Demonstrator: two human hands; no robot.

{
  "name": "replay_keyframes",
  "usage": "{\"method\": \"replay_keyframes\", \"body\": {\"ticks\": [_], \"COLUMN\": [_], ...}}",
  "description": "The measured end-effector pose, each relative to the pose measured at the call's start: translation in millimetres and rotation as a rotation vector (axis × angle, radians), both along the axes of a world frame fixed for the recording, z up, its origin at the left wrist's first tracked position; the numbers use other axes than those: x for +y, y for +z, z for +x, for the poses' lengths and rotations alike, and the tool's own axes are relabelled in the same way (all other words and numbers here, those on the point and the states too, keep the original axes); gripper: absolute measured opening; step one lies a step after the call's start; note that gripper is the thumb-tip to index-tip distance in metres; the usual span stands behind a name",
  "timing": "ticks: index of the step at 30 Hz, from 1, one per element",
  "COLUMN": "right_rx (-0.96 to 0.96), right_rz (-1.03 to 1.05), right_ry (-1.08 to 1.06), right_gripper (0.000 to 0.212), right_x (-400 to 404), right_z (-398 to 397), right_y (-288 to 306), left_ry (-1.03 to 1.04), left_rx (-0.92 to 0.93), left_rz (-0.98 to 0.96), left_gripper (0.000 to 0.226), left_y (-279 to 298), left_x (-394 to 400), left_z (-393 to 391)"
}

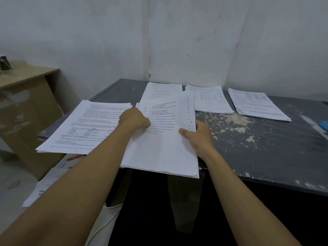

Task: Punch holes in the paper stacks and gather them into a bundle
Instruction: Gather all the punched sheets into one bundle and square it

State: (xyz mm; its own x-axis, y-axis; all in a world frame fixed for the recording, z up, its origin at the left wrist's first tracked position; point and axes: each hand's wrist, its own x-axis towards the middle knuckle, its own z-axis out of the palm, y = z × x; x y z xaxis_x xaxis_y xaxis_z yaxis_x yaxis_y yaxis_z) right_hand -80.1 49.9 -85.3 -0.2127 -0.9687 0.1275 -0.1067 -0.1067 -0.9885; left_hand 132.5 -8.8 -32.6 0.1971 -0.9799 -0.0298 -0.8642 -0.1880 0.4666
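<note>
A thick stack of printed pages (pixel 165 148) lies in the middle of the dark table (pixel 266 157), hanging over its front edge. My left hand (pixel 134 119) grips the stack's left edge with curled fingers. My right hand (pixel 197 137) holds its right edge, thumb on top. Another stack (pixel 85 128) lies to the left, one (pixel 161 89) sits behind the middle stack, and two more (pixel 211 100) (pixel 257 103) lie at the back right. No hole punch is visible.
The tabletop's dark covering is flaked and worn to the right of my hand. A wooden cabinet (pixel 26 96) stands at the left. Printed sheets and a box (pixel 53 178) lie on the floor below the left stack. A blue object (pixel 324 125) peeks in at the right edge.
</note>
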Motion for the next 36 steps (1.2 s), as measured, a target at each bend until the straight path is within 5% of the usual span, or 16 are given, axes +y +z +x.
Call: {"method": "replay_keyframes", "body": {"ticks": [5, 9, 24, 28, 32, 36], "right_rx": [0.045, 0.035, 0.124, -0.150, -0.274, -0.144], "right_rz": [-0.009, -0.013, 0.016, 0.053, -0.035, -0.174], "right_ry": [-0.013, -0.009, -0.126, -0.079, -0.122, -0.120], "right_gripper": [0.028, 0.027, 0.019, 0.033, 0.061, 0.041], "right_x": [1.3, 1.6, -4.5, -4.0, -5.6, -8.6], "right_z": [0.1, -0.5, 1.4, -13.5, -31.9, -50.8], "right_y": [-0.9, -1.0, -4.5, 12.9, 46.7, 96.5], "left_ry": [0.074, 0.081, 0.024, -0.117, -0.326, -0.430], "left_rx": [0.078, 0.166, 0.658, 0.880, 0.989, 1.058], "left_rz": [0.040, 0.016, -0.072, -0.169, -0.308, -0.449], "left_gripper": [0.098, 0.067, 0.049, 0.024, 0.024, 0.032], "left_y": [-3.2, -4.6, -14.1, -0.5, 29.8, 60.4], "left_x": [-1.9, -4.3, -12.2, -11.0, -6.4, -4.7], "left_z": [-0.1, 6.5, 4.6, 3.4, -11.9, -26.7]}}
